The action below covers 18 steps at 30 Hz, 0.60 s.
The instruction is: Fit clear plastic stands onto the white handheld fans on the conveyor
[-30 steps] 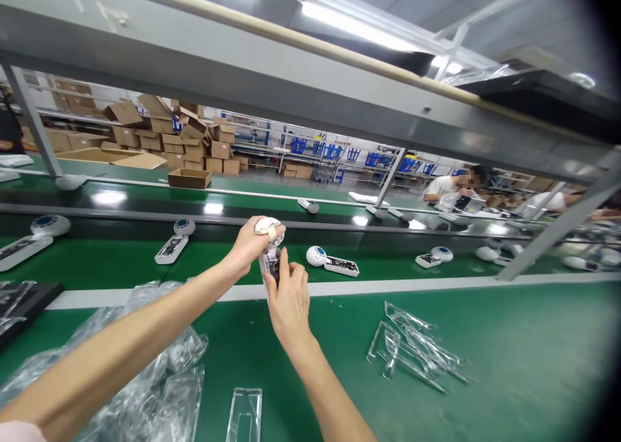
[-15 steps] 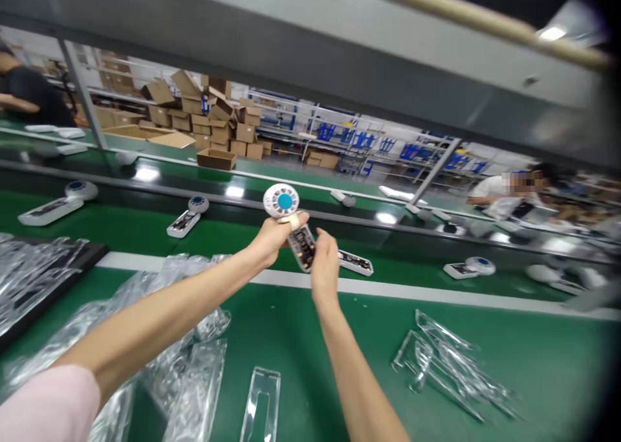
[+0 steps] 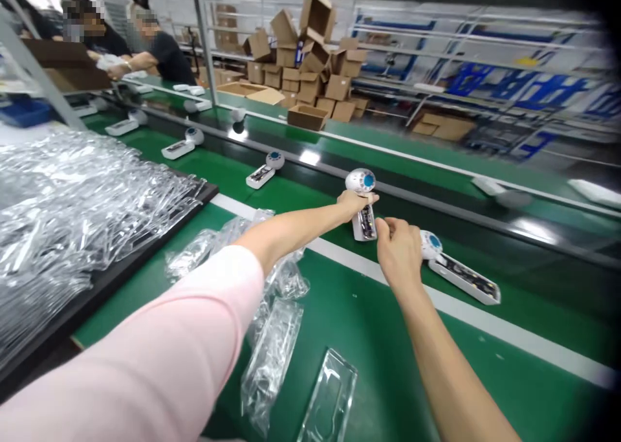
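A white handheld device [image 3: 363, 225] with a round head and blue disc leans over the green belt, its open handle showing a circuit board. My left hand [image 3: 356, 204] is closed around its neck, just under the head. To the right of the handle, a little apart from it, is my right hand [image 3: 402, 248]. Its fingers are curled, and what they hold, if anything, is hidden. Beside that hand another such device [image 3: 463, 279] lies on the belt, its handle open upward.
More devices [image 3: 262, 175] lie along the belt to the left. Clear plastic parts fill a black-edged tray [image 3: 208, 193] at left. Nearer me are bagged clear pieces [image 3: 272, 358] and a clear plastic frame [image 3: 330, 397]. Co-workers [image 3: 167, 54] and cardboard boxes [image 3: 310, 86] are beyond.
My view has swung left, bringing in more of the tray. My right hand has come away from the handle of the device; my left hand still holds its neck.
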{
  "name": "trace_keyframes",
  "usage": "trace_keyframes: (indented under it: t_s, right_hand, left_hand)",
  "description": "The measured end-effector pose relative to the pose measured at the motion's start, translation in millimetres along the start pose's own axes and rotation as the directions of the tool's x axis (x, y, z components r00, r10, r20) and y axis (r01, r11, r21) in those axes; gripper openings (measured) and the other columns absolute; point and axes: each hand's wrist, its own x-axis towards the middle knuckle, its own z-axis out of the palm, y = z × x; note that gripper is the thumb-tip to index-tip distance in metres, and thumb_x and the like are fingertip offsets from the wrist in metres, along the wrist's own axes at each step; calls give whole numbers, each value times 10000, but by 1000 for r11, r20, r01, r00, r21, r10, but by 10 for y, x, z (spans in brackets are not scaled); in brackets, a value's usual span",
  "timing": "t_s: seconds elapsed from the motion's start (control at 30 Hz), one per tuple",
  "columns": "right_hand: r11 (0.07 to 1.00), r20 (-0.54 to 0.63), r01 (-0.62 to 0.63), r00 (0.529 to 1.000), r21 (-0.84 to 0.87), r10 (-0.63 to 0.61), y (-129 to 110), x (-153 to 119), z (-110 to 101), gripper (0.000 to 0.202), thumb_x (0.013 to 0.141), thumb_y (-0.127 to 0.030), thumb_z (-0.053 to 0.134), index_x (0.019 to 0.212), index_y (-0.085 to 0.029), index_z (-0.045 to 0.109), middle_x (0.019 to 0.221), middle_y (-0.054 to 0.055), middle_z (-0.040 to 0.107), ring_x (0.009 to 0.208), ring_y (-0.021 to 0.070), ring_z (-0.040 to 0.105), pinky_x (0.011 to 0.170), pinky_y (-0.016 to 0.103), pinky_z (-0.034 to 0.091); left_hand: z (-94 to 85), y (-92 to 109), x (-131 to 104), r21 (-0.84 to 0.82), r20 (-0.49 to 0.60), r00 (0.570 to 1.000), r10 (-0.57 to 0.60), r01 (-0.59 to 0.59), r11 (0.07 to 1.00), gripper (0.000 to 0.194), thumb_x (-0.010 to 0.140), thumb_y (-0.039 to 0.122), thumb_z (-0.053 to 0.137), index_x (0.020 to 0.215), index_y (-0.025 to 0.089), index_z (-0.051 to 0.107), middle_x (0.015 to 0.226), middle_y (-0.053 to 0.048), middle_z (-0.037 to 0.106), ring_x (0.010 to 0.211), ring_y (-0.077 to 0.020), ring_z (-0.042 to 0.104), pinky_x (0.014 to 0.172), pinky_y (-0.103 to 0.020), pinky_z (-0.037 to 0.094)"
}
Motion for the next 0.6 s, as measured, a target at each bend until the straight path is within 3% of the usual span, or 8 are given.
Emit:
trace_keyframes:
  t_s: [0.07,0.13,0.2,0.27,0.4,0.5,0.57,0.6]
  right_hand:
    - [933,132,359,923,40,-361,-195,-395,-9,144,844,-229,496,861,-156,619,864,103,613,885,230,558,820,352,417]
    - [712,313,657,641,247,-701,-434,-867,-30,204,888,-135,410,909,-156,612,837,66,623,795,172,567,735,283,436]
    - [521,404,767,371,375,-836,-677,-1293,-21,267,866,-45,368,892,-155,609,746,36,597,682,154,537,614,261,411]
    - [426,474,800,206,422,-856,-895,-1605,30,249,857,-32,387,853,-157,603,710,26,572,636,155,513,553,265,377]
    - [449,611,808,143,382,-779,-1280,-1971,234,201,941,-242,469,792,-169,582,701,35,582,682,176,556,591,278,416]
    - [421,679,837,83,351,-730,-1530,-2196,423,131,892,-262,569,841,-143,592,779,81,619,769,218,592,628,303,460]
    - [476,777,841,113,257,-619,-1634,-2371,539,270,848,-361,632,912,-100,604,843,137,634,813,262,602,633,344,486]
    - [531,830,831,170,169,-531,-1662,-2470,592,409,817,-454,649,951,-70,607,873,173,637,828,288,607,627,372,497]
  left_hand:
    - [-90,-17,149,107,-35,998,-57,60,992,311,726,216,717,965,31,643,1077,-260,646,983,-307,633,839,-431,492]
    - [-169,70,165,219,-60,996,-65,76,973,317,711,163,717,973,13,621,1170,-299,590,1091,-325,579,907,-441,450]
    - [-271,253,81,350,-49,999,19,-1,937,330,653,126,756,931,13,620,1255,-298,530,1217,-348,477,984,-425,386]
    - [-433,486,-67,463,16,992,126,-119,878,300,625,130,782,868,38,632,1216,-239,567,1220,-345,469,998,-403,368]
    - [-914,854,-454,561,146,966,213,-258,787,200,693,237,758,784,87,662,814,-112,643,908,-281,641,830,-376,467]
    - [-1237,915,-736,624,181,955,236,-297,723,198,690,260,752,783,102,675,665,-71,599,700,-244,653,661,-327,485]
    - [-1355,885,-882,643,198,955,222,-298,705,201,678,261,753,793,117,675,626,-54,595,574,-201,622,558,-290,460]
    - [-1380,863,-940,645,209,954,213,-299,703,193,680,265,749,782,121,671,606,-47,591,522,-179,596,518,-276,441]
